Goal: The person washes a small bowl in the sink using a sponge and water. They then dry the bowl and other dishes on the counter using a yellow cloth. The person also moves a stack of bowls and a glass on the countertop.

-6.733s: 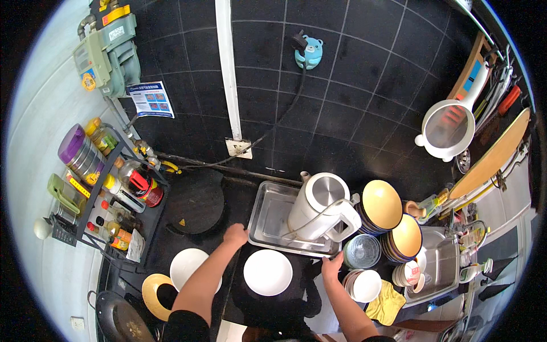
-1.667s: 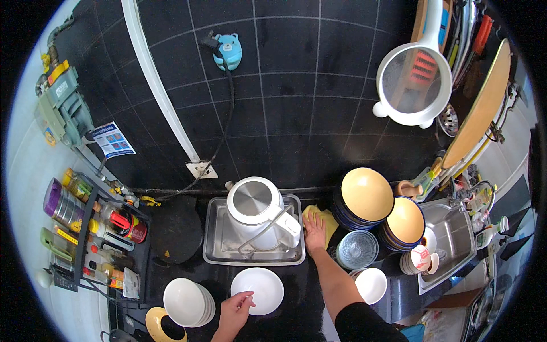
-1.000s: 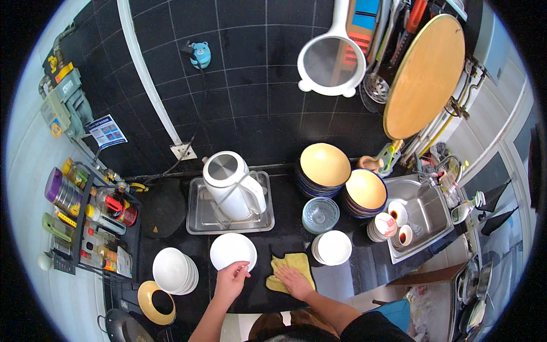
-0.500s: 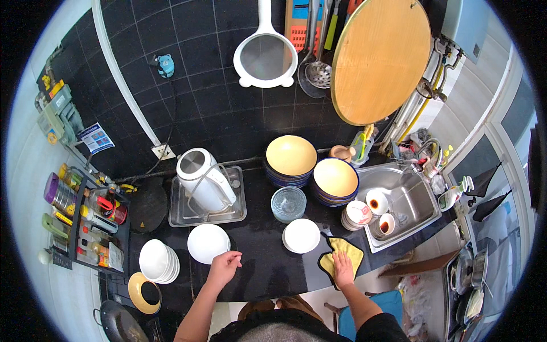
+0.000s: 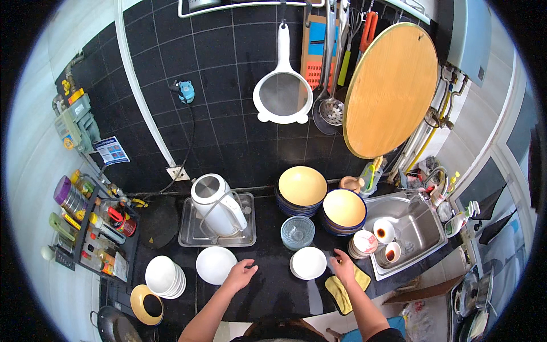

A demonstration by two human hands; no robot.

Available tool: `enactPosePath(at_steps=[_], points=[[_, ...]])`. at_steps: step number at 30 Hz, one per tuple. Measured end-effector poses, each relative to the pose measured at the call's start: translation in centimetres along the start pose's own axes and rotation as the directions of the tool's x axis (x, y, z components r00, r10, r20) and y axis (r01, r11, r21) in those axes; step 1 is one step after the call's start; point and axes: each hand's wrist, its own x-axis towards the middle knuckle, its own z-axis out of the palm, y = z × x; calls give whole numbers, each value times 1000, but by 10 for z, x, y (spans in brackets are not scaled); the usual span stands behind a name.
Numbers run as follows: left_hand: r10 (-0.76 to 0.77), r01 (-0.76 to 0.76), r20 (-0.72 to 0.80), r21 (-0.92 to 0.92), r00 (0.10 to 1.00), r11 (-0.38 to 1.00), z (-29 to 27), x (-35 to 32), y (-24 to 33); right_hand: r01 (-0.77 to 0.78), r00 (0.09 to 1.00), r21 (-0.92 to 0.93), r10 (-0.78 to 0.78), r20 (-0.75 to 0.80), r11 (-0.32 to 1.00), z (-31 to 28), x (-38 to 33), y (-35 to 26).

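My right hand (image 5: 343, 268) is raised off a yellow cloth (image 5: 341, 295) with a dark edge, its fingers apart and holding nothing. Just left of those fingers sits a short stack of small white plates (image 5: 309, 263). My left hand (image 5: 241, 274) hovers with loosely spread fingers beside the right edge of a larger white plate (image 5: 216, 265); nothing shows in it. Behind the small plates stands a clear glass bowl (image 5: 297, 232). Stacked white bowls (image 5: 164, 276) lean to the left of the larger plate.
Yellow-lined bowl stacks (image 5: 302, 186) stand at the back, beside a steel sink (image 5: 419, 228) with sauce-stained cups (image 5: 383, 231). A white kettle (image 5: 219, 206) rests in a metal tray (image 5: 249, 219). Spice rack (image 5: 105, 239) and wok (image 5: 117, 328) are at left.
My right hand has lifted off the yellow cloth toward the small plates, and the cloth is bunched differently. My left hand has shifted slightly right and its fingers have loosened. The view has tilted up.
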Motion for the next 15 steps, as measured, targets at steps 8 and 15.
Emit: enactPosePath(at_steps=[8, 15], points=[[-55, 75, 97, -216, 994, 974, 33, 76, -5, -196, 972, 242, 156, 173, 950, 0, 106, -95], [-142, 146, 38, -400, 989, 905, 51, 137, 7, -314, 931, 96, 286, 226, 945, -6, 229, -119]])
